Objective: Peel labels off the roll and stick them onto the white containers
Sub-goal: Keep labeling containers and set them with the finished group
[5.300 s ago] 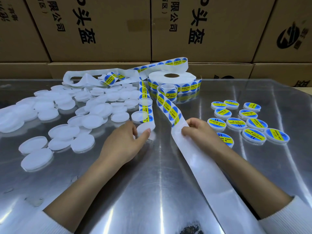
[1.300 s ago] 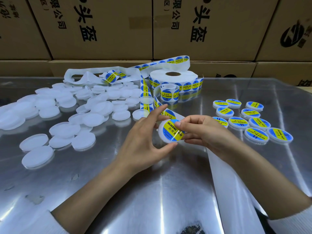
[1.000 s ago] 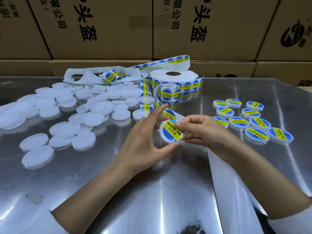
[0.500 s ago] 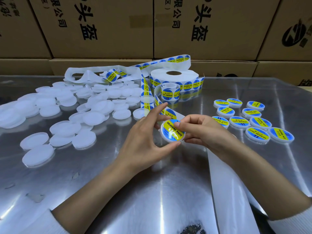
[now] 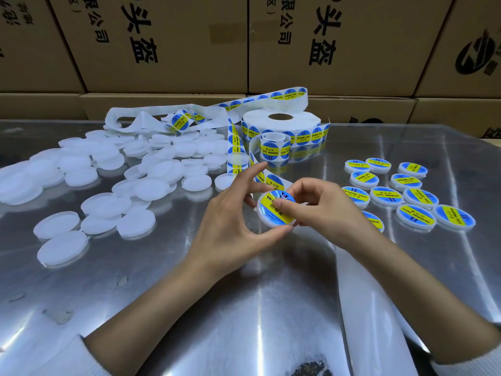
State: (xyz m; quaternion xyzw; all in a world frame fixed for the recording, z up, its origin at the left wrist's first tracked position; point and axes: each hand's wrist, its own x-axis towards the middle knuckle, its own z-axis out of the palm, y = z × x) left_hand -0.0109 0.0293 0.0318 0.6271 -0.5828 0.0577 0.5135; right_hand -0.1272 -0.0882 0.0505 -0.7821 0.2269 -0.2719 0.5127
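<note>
Left hand (image 5: pixel 230 226) pinching the round white plastic container (image 5: pixel 275 213) by its rim between thumb and middle finger, index finger raised, just above the shiny metal tabletop (image 5: pixel 189 308). Right hand (image 5: pixel 322 210) curled over the same container, one fingertip pressing on the blue-and-yellow round label (image 5: pixel 271 206) on its lid. Beneath the right forearm, a bare white backing strip (image 5: pixel 366 308) running toward the near edge. Just right, a cluster of labelled white containers (image 5: pixel 406 194). Left, well apart, a spread of unlabelled white round containers (image 5: pixel 130 175). Behind, a large roll of blue-and-yellow labels (image 5: pixel 282 128), loose strip trailing. Beyond, stacked brown cardboard boxes (image 5: pixel 168 42).
</note>
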